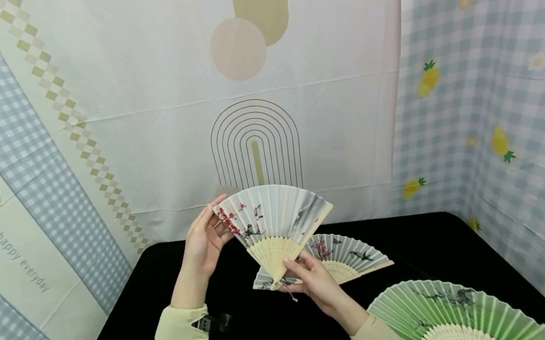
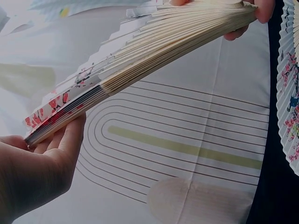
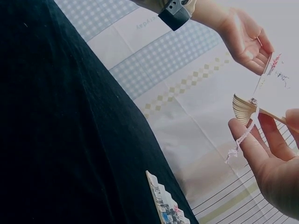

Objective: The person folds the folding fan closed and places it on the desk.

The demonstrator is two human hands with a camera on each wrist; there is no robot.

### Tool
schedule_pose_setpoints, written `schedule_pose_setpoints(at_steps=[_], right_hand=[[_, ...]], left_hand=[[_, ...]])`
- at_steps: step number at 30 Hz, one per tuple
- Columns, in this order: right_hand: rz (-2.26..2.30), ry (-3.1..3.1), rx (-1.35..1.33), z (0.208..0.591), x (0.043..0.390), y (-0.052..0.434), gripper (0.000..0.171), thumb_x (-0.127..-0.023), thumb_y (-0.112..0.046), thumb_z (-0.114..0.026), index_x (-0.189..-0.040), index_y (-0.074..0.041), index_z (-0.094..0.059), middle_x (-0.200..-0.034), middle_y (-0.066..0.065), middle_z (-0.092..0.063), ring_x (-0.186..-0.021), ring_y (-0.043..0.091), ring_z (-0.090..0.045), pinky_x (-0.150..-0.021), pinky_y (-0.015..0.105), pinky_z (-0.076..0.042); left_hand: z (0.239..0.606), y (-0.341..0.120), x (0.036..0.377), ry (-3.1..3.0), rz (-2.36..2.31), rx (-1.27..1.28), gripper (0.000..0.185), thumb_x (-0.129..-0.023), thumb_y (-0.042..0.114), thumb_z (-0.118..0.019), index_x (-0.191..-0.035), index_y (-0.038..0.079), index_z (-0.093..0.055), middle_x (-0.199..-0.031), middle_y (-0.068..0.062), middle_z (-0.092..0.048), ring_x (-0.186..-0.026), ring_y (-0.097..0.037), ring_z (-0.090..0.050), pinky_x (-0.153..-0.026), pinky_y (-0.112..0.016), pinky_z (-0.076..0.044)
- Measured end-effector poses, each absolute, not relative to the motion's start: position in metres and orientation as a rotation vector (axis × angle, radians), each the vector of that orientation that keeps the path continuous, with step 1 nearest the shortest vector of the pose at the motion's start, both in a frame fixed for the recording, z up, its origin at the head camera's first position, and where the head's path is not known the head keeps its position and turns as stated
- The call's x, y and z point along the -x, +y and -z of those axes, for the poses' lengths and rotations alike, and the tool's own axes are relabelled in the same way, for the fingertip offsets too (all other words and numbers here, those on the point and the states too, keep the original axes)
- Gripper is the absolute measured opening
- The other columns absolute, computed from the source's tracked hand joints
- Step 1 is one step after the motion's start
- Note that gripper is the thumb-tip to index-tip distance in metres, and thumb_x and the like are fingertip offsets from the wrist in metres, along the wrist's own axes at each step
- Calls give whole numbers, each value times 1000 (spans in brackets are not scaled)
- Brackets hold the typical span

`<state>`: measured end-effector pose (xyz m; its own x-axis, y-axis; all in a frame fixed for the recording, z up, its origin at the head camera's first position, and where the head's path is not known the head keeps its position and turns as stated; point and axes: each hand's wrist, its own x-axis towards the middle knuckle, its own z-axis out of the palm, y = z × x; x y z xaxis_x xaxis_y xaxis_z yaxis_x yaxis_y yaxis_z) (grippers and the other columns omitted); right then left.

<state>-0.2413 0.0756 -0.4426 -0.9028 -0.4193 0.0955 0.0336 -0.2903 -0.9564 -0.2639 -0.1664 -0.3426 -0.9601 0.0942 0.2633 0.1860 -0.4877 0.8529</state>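
I hold a white folding fan [image 1: 271, 219] with red blossoms, partly spread, above the black table [image 1: 253, 339]. My left hand [image 1: 213, 219] pinches its outer left rib. My right hand [image 1: 296, 265] grips the bamboo ribs near the pivot, where a short cord [image 3: 239, 140] hangs. In the left wrist view the fan [image 2: 140, 56] is seen edge-on, its end rib resting on my left fingers [image 2: 70, 135]. The right wrist view shows the left hand [image 3: 247, 39] at the fan's edge [image 3: 266, 77], with the right hand [image 3: 273, 154] below it.
A second white blossom fan [image 1: 348, 255] lies open on the table just behind my right hand. A green fan [image 1: 451, 313] lies spread at the front right. Patterned cloth backdrops [image 1: 250, 81] enclose the table on three sides.
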Motion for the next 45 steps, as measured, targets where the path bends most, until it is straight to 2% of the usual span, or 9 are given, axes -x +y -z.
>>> schedule_pose_setpoints(at_steps=[13,20,27,38,45], right_hand=[[2258,1706,494,445,240,78,53,-106,-23,-56,-149,4,-40,-112,10,-67,-103,21,-67,-83,39,-60],[2245,1714,488,449,241,75,47,-106,-22,-56,-143,4,-45,-109,10,-66,-100,23,-67,-79,39,-61],[2237,1713,502,450,240,75,49,-105,-23,-57,-144,5,-44,-110,11,-65,-99,21,-68,-78,38,-61],[2222,1728,506,450,239,74,47,-105,-21,-59,-142,5,-47,-107,10,-66,-95,20,-66,-77,38,-61],[2217,1703,491,450,238,74,47,-104,-20,-59,-142,5,-47,-109,11,-65,-96,22,-65,-77,39,-61]], left_hand=[[347,-161,267,-1588,2635,423,54,-113,34,-30,-156,1,-32,-113,4,-71,-96,-12,-66,-77,-29,-56],[348,-161,267,-1591,2632,408,51,-113,31,-31,-152,-1,-38,-110,2,-72,-91,-13,-66,-76,-30,-56],[350,-160,267,-1573,2646,397,46,-113,29,-32,-147,3,-47,-109,2,-72,-91,-14,-67,-76,-31,-57],[350,-157,267,-1580,2652,404,49,-113,28,-29,-152,-1,-38,-108,2,-71,-90,-14,-66,-75,-30,-56],[350,-155,267,-1591,2648,418,49,-113,28,-30,-150,-1,-41,-107,2,-71,-89,-14,-65,-75,-30,-56]])
